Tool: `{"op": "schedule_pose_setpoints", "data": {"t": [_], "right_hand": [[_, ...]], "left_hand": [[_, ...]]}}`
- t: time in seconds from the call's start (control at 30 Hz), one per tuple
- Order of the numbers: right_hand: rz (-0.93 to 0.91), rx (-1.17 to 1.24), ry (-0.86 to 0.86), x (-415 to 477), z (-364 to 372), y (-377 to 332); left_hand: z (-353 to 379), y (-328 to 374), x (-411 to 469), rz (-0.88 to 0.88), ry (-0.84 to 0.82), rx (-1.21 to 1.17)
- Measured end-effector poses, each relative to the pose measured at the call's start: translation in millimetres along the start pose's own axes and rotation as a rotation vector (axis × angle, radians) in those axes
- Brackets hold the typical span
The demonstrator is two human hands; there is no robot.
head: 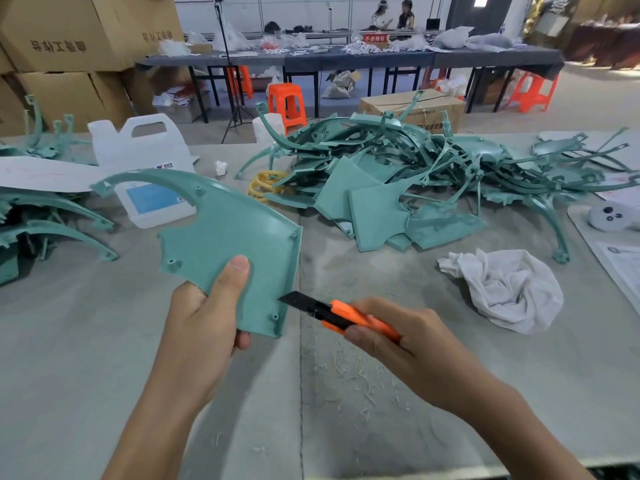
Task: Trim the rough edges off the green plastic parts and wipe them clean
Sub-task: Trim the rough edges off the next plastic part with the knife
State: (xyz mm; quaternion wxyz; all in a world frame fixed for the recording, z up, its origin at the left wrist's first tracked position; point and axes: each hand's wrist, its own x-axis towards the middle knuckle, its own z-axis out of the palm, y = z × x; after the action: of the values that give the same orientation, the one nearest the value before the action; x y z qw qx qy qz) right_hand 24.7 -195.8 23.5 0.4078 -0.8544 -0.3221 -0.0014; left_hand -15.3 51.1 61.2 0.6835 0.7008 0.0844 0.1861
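1. Closest to me, green shavings (346,372) are scattered on the desk (86,341), so I'd guess trimming is well underway.
2. My right hand (398,341) has its fingers wrapped tight round the orange knife (356,318), with the blade tip touching the panel's right edge.
3. My left hand (204,317) holds the green panel (228,230) up off the desk by its lower corner, thumb on top and fingers curled underneath.
4. My read on handling: it's light, thin and fairly stiff but probably flexes, so grip close to the cut. The smooth face might slip.
5. The white rag (509,289) sits off right for wiping, and the pile of green parts (415,174) lies further back.
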Motion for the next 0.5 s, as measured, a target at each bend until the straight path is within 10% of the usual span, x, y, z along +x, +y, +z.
{"op": "schedule_pose_setpoints", "data": {"t": [0.27,0.5], "right_hand": [[0.171,-0.171,0.292,42,-14,36],[0.362,-0.283,0.158,24,-4,79]], "left_hand": [[-14,-2,-17,-0.038,-0.193,0.005],[-20,-11,-15,-0.073,-0.194,0.084]]}}
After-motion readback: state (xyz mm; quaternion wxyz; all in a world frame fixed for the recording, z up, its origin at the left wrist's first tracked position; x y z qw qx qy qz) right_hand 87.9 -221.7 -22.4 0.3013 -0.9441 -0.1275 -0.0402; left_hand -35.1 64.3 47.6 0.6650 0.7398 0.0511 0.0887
